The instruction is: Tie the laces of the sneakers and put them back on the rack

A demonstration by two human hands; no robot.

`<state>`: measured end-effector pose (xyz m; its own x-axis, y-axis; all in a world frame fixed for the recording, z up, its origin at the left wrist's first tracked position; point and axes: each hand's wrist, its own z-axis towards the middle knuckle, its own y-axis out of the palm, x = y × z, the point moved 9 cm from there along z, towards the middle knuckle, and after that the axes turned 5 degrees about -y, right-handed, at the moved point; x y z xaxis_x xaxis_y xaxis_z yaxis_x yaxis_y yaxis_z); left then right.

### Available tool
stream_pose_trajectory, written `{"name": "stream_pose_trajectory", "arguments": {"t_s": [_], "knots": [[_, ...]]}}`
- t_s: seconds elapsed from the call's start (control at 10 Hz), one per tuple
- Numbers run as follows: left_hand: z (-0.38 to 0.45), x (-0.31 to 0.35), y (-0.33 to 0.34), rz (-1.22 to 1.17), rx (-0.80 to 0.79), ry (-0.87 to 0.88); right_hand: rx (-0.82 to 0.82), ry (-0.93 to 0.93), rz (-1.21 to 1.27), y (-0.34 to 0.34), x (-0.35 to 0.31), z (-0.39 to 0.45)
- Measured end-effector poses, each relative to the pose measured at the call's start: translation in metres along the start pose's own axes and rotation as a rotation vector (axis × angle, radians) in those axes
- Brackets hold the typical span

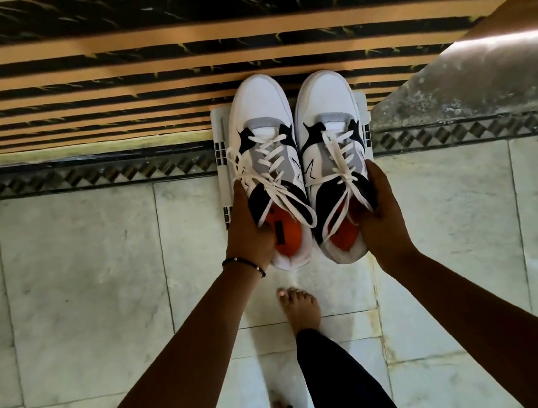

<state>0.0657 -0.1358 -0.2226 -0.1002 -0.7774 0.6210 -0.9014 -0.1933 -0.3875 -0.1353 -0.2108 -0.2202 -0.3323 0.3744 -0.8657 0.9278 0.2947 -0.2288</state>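
Two white, grey and black sneakers with orange insoles are side by side, toes pointing away from me. My left hand (247, 231) grips the left sneaker (262, 128) at its outer side, thumb inside the opening. My right hand (379, 212) grips the right sneaker (326, 116) the same way. White laces run across both tongues with loops and loose ends lying over the openings. Both shoes are over a white slatted rack (222, 162), whose edges show on either side; I cannot tell whether the soles rest on it.
Stairs (104, 71) with black marble risers and tan treads rise just behind the rack. A grey stone ledge (468, 85) juts in at the right. White marble tiles cover the floor. My bare feet (299, 306) stand close below the shoes.
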Motion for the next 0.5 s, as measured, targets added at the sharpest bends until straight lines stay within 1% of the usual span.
{"name": "stream_pose_trajectory", "arguments": {"t_s": [0.1,0.2,0.3,0.4,0.5], "knots": [[0.004,-0.001,0.004,0.001,-0.026,0.005,-0.009,0.017,-0.025,0.001,0.004,0.001],[0.007,-0.005,0.007,0.005,-0.06,0.023,-0.075,0.011,-0.064,-0.001,0.003,0.002],[0.005,-0.01,0.002,0.039,-0.035,0.018,-0.152,0.086,-0.047,-0.005,0.003,0.001],[-0.018,0.002,-0.008,0.025,0.014,0.074,-0.189,0.124,-0.03,-0.011,-0.008,-0.011],[-0.061,0.018,-0.023,-0.044,0.086,0.12,-0.21,0.098,-0.093,-0.021,-0.034,-0.044]]}}
